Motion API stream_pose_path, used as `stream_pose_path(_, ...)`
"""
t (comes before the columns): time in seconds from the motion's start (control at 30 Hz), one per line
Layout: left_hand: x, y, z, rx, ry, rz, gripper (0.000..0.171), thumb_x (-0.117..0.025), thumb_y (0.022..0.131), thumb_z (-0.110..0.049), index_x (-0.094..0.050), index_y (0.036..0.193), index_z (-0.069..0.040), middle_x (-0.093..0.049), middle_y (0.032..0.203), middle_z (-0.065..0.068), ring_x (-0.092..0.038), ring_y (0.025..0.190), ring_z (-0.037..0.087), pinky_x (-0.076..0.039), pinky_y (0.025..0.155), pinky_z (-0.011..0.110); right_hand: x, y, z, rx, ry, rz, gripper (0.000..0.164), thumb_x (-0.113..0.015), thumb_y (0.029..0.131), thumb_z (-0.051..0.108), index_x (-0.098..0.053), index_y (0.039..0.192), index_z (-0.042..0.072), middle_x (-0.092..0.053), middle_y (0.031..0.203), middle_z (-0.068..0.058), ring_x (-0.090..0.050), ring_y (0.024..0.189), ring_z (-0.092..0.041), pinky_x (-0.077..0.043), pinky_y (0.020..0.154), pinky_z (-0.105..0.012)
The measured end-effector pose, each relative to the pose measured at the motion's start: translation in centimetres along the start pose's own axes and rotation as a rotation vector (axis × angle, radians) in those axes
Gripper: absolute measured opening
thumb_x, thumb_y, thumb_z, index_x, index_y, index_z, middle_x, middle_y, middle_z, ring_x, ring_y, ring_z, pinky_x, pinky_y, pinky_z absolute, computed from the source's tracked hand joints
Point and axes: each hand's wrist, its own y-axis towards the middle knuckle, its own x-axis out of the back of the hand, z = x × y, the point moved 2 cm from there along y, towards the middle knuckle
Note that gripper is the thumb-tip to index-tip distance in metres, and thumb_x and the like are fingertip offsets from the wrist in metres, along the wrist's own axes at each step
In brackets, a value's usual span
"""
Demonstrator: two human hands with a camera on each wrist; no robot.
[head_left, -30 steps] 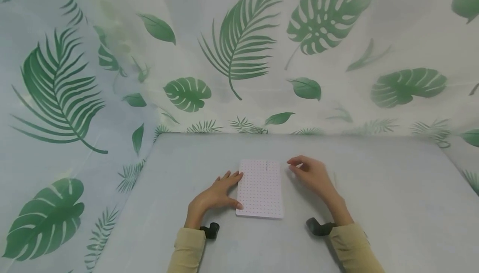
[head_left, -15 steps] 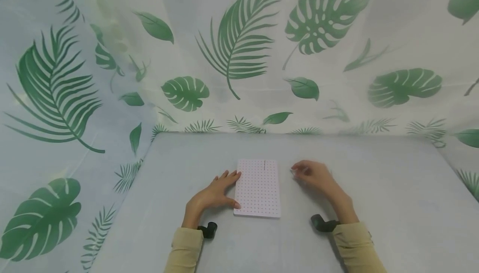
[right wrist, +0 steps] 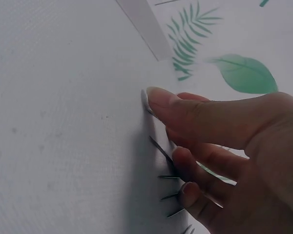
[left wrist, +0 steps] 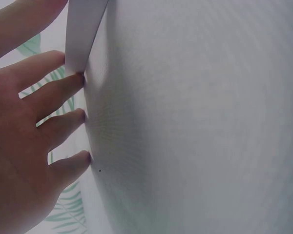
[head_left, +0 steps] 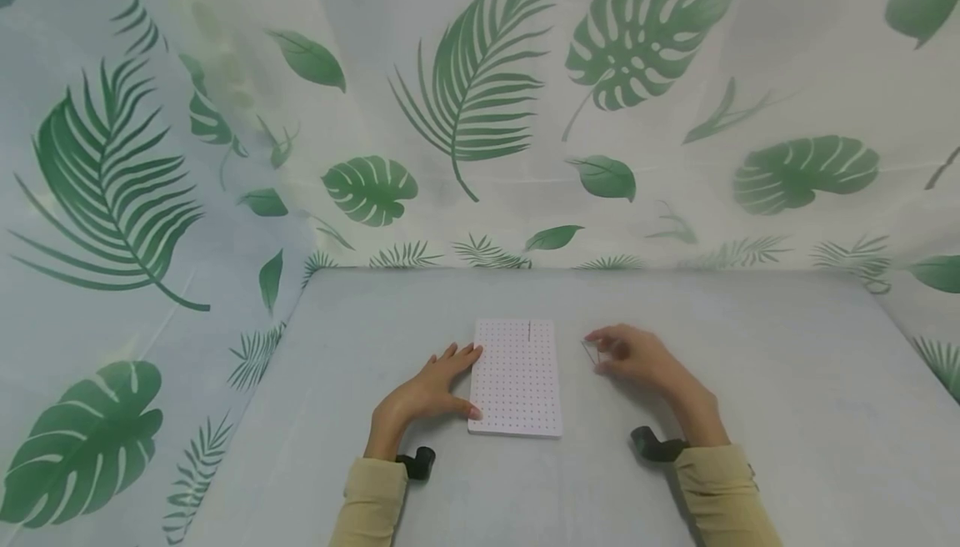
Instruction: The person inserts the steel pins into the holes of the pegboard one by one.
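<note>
A white board (head_left: 514,380) printed or pierced with rows of dots lies on the table, and a thin dark pin (head_left: 529,330) shows near its top right corner. My left hand (head_left: 427,384) rests along the board's left side, fingers spread, with index finger and thumb on its edge. To the right of the board, apart from it, is my right hand (head_left: 637,355) with bent fingers. A thin pin-like piece (head_left: 590,353) spans its thumb and index fingertip. In the right wrist view several thin dark pin-like pieces (right wrist: 168,177) show beside the curled fingers; I cannot tell which of them are held.
A pale cloth-covered table (head_left: 795,414) spreads around the board. Leaf-printed sheets (head_left: 675,155) hang behind and at the left. Black camera mounts sit on the left wrist (head_left: 420,464) and the right wrist (head_left: 656,444).
My right hand has drawn slightly right and toward me, and its thumb and index finger have parted, showing the thin piece between them. My left hand stays on the board.
</note>
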Motion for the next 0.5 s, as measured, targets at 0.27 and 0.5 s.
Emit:
stream_pose_path(0.27, -0.03, -0.07, 0.09, -0.011, 0.002, -0.001, 0.098, -0.087, 0.080, -0.022, -0.034, 0.161, -0.009, -0.027, 0.170, 0.013, -0.011, 0.160, 0.038, -0.006, 0.130, 0.057, -0.44, -0.04, -0.11, 0.003, -0.016, 0.002, 0.042, -0.082, 0.084, 0.011, -0.071, 0.124, 0.008, -0.070, 0.107, -0.010, -0.062, 0.094, -0.023, -0.053, 0.082, -0.040)
stream_pose_path(0.5, -0.04, -0.12, 0.06, -0.010, 0.001, -0.003, 0.098, -0.087, 0.080, -0.022, -0.034, 0.161, -0.008, -0.027, 0.169, 0.013, -0.011, 0.160, 0.039, -0.006, 0.130, 0.057, -0.67, -0.05, -0.06, -0.033, -0.002, 0.009, 0.047, -0.082, 0.085, 0.013, -0.069, 0.130, 0.007, -0.068, 0.109, -0.011, -0.061, 0.095, -0.024, -0.053, 0.082, -0.040)
